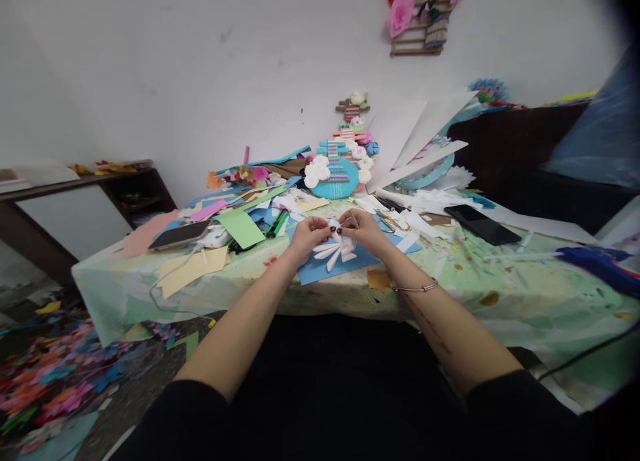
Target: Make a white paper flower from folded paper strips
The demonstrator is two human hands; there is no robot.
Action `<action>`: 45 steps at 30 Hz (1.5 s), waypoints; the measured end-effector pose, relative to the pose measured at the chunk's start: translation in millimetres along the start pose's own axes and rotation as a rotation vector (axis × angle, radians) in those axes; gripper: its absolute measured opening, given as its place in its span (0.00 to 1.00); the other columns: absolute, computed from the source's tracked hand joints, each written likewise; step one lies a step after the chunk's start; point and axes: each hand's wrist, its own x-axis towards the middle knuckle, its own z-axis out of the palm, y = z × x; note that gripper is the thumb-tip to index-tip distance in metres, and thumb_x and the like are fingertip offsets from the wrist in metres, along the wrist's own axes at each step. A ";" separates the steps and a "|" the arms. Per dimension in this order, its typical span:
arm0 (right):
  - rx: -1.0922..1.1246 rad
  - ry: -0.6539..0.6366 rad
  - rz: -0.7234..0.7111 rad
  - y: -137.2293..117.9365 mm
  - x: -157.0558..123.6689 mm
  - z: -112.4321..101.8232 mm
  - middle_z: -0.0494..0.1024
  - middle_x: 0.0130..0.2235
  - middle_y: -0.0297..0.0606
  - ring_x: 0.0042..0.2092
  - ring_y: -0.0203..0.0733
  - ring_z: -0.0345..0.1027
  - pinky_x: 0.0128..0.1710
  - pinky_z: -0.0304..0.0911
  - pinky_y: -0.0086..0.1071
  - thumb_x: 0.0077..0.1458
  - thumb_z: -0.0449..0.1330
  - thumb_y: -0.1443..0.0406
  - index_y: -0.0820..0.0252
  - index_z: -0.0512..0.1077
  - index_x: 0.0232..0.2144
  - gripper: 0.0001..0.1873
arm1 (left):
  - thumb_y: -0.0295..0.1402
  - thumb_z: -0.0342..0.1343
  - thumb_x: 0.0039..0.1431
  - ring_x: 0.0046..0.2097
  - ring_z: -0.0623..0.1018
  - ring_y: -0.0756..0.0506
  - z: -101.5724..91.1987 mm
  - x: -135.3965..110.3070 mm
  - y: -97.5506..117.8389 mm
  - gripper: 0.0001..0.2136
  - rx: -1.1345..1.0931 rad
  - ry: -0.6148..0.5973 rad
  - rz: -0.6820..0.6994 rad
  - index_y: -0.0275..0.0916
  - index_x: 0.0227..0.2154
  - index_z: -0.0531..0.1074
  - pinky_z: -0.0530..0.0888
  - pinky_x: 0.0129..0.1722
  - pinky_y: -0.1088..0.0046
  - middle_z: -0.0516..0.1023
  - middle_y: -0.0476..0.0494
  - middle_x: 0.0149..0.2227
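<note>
Both my hands meet over a blue sheet of paper (313, 274) at the table's near edge. Between them is a white paper piece (334, 253) whose narrow, petal-like strips fan out toward me. My left hand (309, 238) is closed, with thumb and fingers pinching the top of this paper from the left. From the right, my right hand (365, 233) pinches it too, its dark-nailed thumb close to the left one. The fingertips partly hide the paper's upper end. Just past my right hand lie scissors (386, 220).
A glue gun (597, 264) and a phone (481, 224) lie to the right. On the left are a green cutter (277, 223), a green paper sheet (241, 228) and another phone (179, 236). A blue guitar-shaped craft (345, 180) leans against the wall.
</note>
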 end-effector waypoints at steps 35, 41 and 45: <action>0.247 -0.040 0.072 -10.8 -2.6 -0.6 0.77 0.26 0.37 0.28 0.37 0.69 0.31 0.62 0.31 0.33 0.69 0.64 0.65 0.75 0.27 0.15 | 0.33 0.69 0.31 0.22 0.72 0.52 -3.1 -1.2 1.6 0.14 0.008 -0.076 -0.032 0.32 0.22 0.72 0.68 0.25 0.76 0.74 0.49 0.20; 0.294 -0.070 0.078 -15.9 -4.8 -1.3 0.78 0.28 0.38 0.30 0.38 0.70 0.34 0.63 0.31 0.34 0.69 0.64 0.65 0.75 0.28 0.15 | 0.33 0.69 0.33 0.25 0.75 0.51 -1.1 -2.2 2.5 0.15 -0.073 -0.119 -0.035 0.32 0.25 0.72 0.70 0.28 0.74 0.76 0.47 0.23; 0.311 -0.105 0.092 -15.3 -5.0 -1.0 0.79 0.27 0.38 0.29 0.39 0.71 0.33 0.63 0.31 0.35 0.68 0.64 0.65 0.74 0.31 0.17 | 0.33 0.70 0.32 0.26 0.75 0.50 -0.9 -1.8 2.2 0.18 -0.123 -0.133 -0.044 0.33 0.28 0.72 0.71 0.29 0.73 0.77 0.47 0.26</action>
